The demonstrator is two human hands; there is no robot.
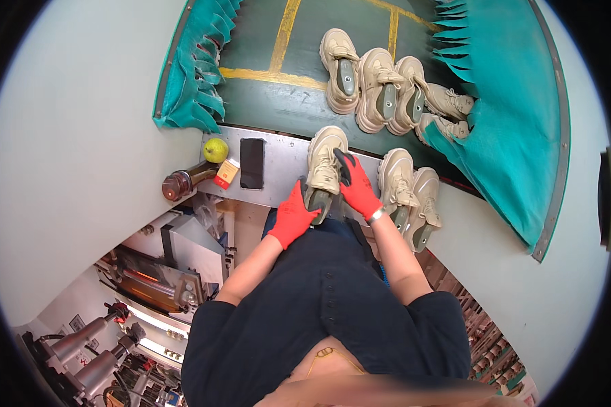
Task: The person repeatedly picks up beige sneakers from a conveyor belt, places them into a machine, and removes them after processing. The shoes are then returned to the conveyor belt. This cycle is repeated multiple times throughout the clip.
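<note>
In front of my body, a beige lace-up sneaker (pixel 327 157) points toe-away over the metal ledge, with a grey-green shoe last (pixel 318 202) in its opening. My left hand (pixel 294 216), in a red glove with dark fingertips, closes round the heel end and the last. On the shoe's right side, my right hand (pixel 358 186), gloved alike, grips the upper near the laces; its palm side is hidden. Just right of that hand stand two more beige sneakers, one nearer (pixel 396 178) and one farther right (pixel 424 203), both with lasts inside.
Several beige sneakers (pixel 341 71) with lasts stand on the green conveyor belt (pixel 265 102), some under the right teal strip curtain (pixel 509 102). Another teal curtain (pixel 197 74) hangs left. The metal ledge (pixel 282 163) holds a phone (pixel 252 163), a yellow-green fruit (pixel 216 150), a small box (pixel 227 173) and a brown-capped bottle (pixel 182 182).
</note>
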